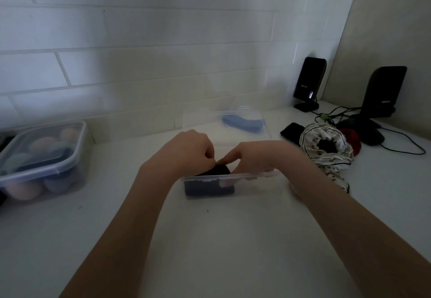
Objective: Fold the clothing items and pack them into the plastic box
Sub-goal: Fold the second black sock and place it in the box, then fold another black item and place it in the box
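Reaching over the near rim of the clear plastic box [233,177], I have both hands at a dark folded garment [210,187] that sits in the box's left end, pressed against its near wall. My left hand [189,152] is curled closed, its fingertips pinching the top edge of the dark cloth. My right hand [253,157] comes in from the other side, its fingers bent down inside the box onto the same garment, so the two hands nearly meet above it.

The box stands on the white counter [221,239], about the middle of my view. Just behind it a clear flat lid [203,122] lies on the counter with a blue folded cloth [242,124] on it, near the white tiled wall [140,64].

To the right of the box lies a white cloth with thin black stripes [326,150], bunched up, with a black piece of fabric [291,131] behind it and a red item [352,140] just beside it. Farther right stand two black speakers [309,83] with trailing cables and a black computer mouse [366,132].

At the far left a lidded clear plastic container [44,157] holds rounded pastel bundles; I cannot tell what they are.
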{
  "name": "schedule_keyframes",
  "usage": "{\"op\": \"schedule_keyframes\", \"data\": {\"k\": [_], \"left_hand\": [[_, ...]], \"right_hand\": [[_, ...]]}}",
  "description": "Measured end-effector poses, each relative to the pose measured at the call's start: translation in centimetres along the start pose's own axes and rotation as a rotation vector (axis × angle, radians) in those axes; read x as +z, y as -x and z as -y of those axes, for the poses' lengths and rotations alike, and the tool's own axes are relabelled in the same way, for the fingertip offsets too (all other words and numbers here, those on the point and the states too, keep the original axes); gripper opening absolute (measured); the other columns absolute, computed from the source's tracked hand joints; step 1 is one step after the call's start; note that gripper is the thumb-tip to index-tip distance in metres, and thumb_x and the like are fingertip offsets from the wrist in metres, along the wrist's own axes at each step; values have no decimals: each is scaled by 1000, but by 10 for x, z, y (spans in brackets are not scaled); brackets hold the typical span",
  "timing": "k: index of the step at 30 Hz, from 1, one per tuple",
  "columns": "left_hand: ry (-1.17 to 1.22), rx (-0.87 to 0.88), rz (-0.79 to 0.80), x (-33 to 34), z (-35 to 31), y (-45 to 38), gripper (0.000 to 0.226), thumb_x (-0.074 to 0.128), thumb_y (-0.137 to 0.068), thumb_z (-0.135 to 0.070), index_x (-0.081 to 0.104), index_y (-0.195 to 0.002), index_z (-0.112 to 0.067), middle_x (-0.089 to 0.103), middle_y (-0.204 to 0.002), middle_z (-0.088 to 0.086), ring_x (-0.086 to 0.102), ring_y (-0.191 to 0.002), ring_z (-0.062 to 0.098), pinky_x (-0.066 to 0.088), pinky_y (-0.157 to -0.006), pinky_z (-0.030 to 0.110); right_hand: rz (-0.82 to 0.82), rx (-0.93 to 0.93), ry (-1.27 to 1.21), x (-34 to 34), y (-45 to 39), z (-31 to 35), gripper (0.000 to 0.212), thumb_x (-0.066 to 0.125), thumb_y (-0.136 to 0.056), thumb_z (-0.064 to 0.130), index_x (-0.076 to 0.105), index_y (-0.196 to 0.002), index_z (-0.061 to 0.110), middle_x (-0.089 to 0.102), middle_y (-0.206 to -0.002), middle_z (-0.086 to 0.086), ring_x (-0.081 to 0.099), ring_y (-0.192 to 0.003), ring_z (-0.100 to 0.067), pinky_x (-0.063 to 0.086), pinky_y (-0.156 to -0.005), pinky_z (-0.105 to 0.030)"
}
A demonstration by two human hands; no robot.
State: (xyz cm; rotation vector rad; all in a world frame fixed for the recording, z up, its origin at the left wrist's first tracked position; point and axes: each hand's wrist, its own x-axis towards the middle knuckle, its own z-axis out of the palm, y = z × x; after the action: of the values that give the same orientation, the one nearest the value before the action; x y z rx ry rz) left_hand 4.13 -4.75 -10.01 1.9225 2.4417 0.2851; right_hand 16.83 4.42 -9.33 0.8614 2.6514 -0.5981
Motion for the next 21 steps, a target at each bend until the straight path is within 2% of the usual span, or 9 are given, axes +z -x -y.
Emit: {"op": "schedule_keyframes", "data": {"k": [4,8,9,11,14,16,18,19,21], "left_hand": [[8,2,1,1,-1,0,18,56,-81,-29,71,-78,-20,66,-74,-1,58,-67,15,40,-60,23],[32,-6,-10,2,-1,0,23,58,-80,-34,71,-77,-16,68,-73,2,59,-65,16,42,-58,24],[40,-9,-17,2,-1,0,23,59,-80,-35,71,-75,-16,67,-71,2,58,-63,16,41,-57,23],[55,-13,-41,3,-1,-1,19,58,-81,-29,69,-73,-16,66,-70,2,56,-62,16,39,-55,23],[96,-15,-103,3,1,-2,21,55,-82,-21,60,-64,-13,58,-64,3,52,-57,15,36,-53,22],[100,-7,-174,2,2,-2,25,53,-82,-21,60,-63,-5,57,-62,9,47,-54,17,34,-50,23],[100,10,-249,0,2,-1,25,52,-81,-21,62,-65,-3,60,-65,12,49,-56,20,34,-50,24],[105,22,-277,-1,2,-1,25,52,-80,-21,62,-65,-4,60,-64,11,51,-57,21,35,-51,25],[112,40,-310,-2,2,0,25,51,-80,-21,61,-64,-4,59,-63,10,50,-57,21,36,-53,26]], "right_hand": [[-31,-25,-25,2,-6,-2,57,71,-67,60,55,-121,50,63,-67,3,55,-63,-10,43,-66,-24],[-39,-74,-68,3,-9,-5,49,72,-71,53,59,-117,44,66,-59,4,59,-67,-12,48,-79,-31],[-42,-89,-78,1,-8,-7,43,71,-73,51,61,-114,43,67,-60,3,56,-65,-15,48,-76,-33],[-109,-103,-154,-10,-1,-11,30,68,-77,49,66,-105,39,64,-57,2,49,-57,-15,42,-63,-28],[-464,-97,-327,-33,10,-29,19,64,-83,41,71,-84,23,61,-56,0,46,-46,-11,38,-46,-18],[-804,-41,-307,-38,9,-50,18,60,-88,31,68,-82,17,68,-73,-6,56,-60,-16,43,-54,-23],[-1022,88,-123,-34,4,-71,18,53,-91,25,65,-95,14,68,-96,-8,60,-81,-21,46,-72,-30],[-1031,164,-45,-30,0,-82,21,50,-91,25,63,-104,14,66,-107,-9,60,-93,-25,47,-80,-34],[-890,341,2,-23,-8,-101,32,48,-92,29,57,-121,17,60,-123,-11,55,-112,-30,44,-94,-40]]}}
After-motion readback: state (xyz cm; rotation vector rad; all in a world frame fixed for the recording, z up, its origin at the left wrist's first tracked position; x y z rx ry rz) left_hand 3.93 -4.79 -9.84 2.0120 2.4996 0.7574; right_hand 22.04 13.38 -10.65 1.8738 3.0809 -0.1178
